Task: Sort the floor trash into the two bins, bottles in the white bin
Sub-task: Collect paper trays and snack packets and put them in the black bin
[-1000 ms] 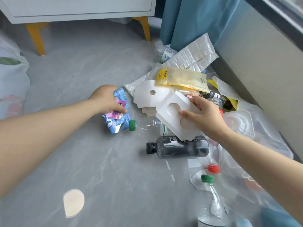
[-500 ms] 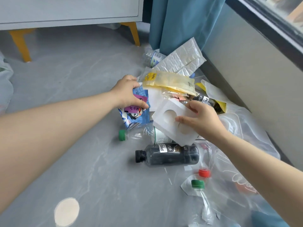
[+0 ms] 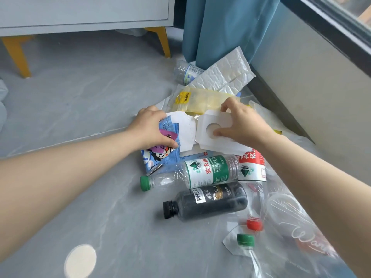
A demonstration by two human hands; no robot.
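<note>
A pile of trash lies on the grey floor by the wall. My left hand (image 3: 149, 127) grips a blue snack wrapper (image 3: 160, 155), its fingers reaching a white card piece (image 3: 185, 131) beside it. My right hand (image 3: 243, 123) holds a white cardboard piece with round holes (image 3: 212, 135), thumb pressed near a hole. Below them lie a clear green-capped bottle (image 3: 192, 174), a dark black-capped bottle (image 3: 208, 201) and a red-labelled bottle (image 3: 252, 167). Neither bin is in view.
A yellow zip bag (image 3: 200, 100), a white padded mailer (image 3: 222, 74) and another clear bottle (image 3: 185, 72) lie toward the blue curtain (image 3: 224, 27). Clear plastic bags (image 3: 291, 227) with red- and green-capped bottles spread at lower right. A cabinet with yellow legs (image 3: 160, 40) stands behind.
Both hands moved up and further into the pile, each keeping its item. The left hand carried the wrapper right, to the white card piece; the right lifted the holed cardboard toward the yellow bag.
</note>
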